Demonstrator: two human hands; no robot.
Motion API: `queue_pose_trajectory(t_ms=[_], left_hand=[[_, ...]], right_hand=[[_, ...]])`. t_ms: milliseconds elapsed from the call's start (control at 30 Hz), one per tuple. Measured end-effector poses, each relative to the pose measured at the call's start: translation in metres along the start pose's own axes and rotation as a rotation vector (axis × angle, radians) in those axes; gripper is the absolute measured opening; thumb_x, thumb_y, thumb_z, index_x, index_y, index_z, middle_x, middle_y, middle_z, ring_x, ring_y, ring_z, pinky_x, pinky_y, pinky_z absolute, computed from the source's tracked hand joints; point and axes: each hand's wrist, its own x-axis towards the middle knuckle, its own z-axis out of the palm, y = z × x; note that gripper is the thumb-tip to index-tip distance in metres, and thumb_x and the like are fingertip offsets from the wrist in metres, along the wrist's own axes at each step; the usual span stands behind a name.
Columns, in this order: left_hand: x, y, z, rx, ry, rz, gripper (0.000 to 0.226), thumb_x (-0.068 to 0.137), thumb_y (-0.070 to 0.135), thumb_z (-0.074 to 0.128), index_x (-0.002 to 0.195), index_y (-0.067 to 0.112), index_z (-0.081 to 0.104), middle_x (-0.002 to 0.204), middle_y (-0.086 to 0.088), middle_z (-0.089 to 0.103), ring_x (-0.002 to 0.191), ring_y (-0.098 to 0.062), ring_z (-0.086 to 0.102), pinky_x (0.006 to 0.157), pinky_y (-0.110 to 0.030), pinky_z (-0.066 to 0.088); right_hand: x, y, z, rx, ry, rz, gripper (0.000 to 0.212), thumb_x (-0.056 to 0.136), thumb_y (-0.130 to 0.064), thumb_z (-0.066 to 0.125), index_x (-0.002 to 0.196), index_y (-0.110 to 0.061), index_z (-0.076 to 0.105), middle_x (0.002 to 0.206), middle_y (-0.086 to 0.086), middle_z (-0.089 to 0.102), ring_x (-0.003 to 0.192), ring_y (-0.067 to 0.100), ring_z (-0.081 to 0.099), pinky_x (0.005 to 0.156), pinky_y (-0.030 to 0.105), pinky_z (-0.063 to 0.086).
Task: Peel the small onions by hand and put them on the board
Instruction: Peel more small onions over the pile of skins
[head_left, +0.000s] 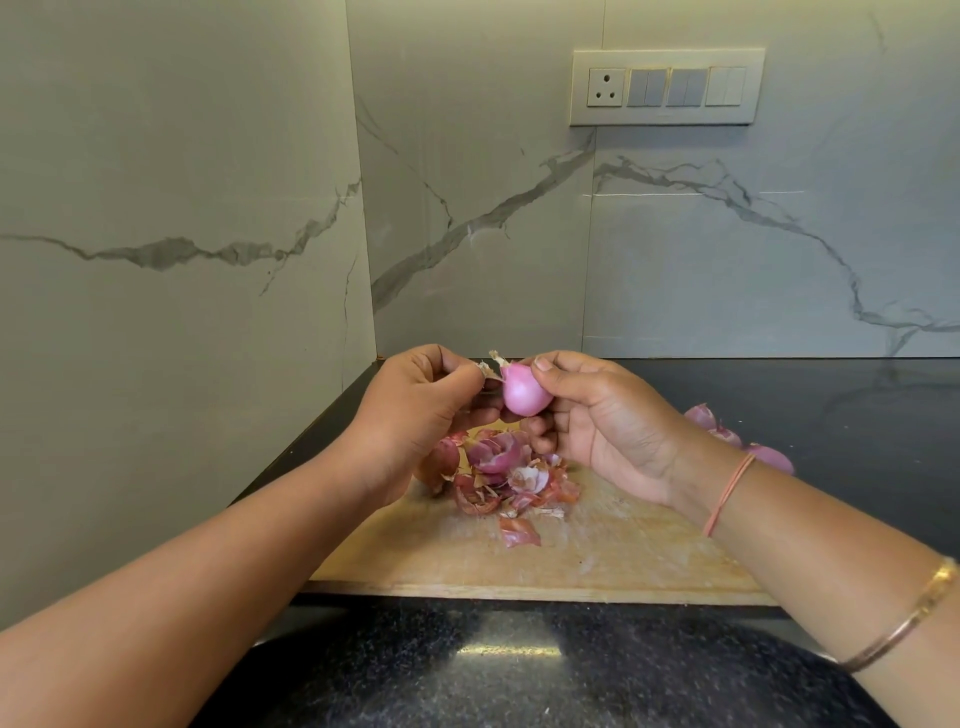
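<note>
Above the board (597, 551), the right hand (602, 421) grips a small onion (523, 391); the left hand (415, 410) pinches a skin strip (485, 370), best pulled steadily toward the tip.

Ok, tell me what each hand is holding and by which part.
The right hand grips a small onion round its body, thumb near the tip. The left hand pinches a strip of dry skin at the onion's tip.

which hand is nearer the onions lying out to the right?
Right. The right hand is just beside those onions; the left hand is farther over, past the held onion.
</note>
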Motion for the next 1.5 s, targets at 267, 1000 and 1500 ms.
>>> queue_pose_trajectory(t_ms=[267,1000,1500], left_hand=[[0.0049,0.0023,-0.0036,-0.283,-0.057,-0.113,0.016,0.091,0.001,0.052,0.082,0.000,0.064,0.078,-0.013,0.072,0.069,-0.014,0.069,0.067,-0.018,0.057],[-0.0005,-0.0042,-0.0022,-0.048,-0.043,0.082,0.006,0.080,0.004,0.066,0.080,0.008,0.071,0.079,-0.005,0.074,0.077,-0.016,0.072,0.067,-0.018,0.054],[0.0032,0.0015,-0.0038,-0.322,-0.091,-0.142,0.012,0.084,0.001,0.058,0.076,0.000,0.066,0.068,-0.007,0.069,0.061,-0.007,0.065,0.066,-0.014,0.056]], right_hand=[[-0.0004,-0.0032,0.0013,0.244,0.003,0.017,0.028,0.102,-0.024,0.036,0.102,-0.002,0.053,0.073,0.018,0.061,0.061,0.024,0.065,0.055,0.031,0.057],[-0.0025,0.0012,0.0024,0.024,-0.008,-0.031,0.016,0.090,-0.013,0.059,0.104,-0.006,0.063,0.091,0.016,0.061,0.063,0.018,0.058,0.057,0.024,0.053],[-0.0043,-0.0039,0.0024,0.080,-0.115,-0.024,0.021,0.089,0.002,0.054,0.108,-0.003,0.060,0.085,0.010,0.061,0.062,0.014,0.057,0.061,0.022,0.052]])
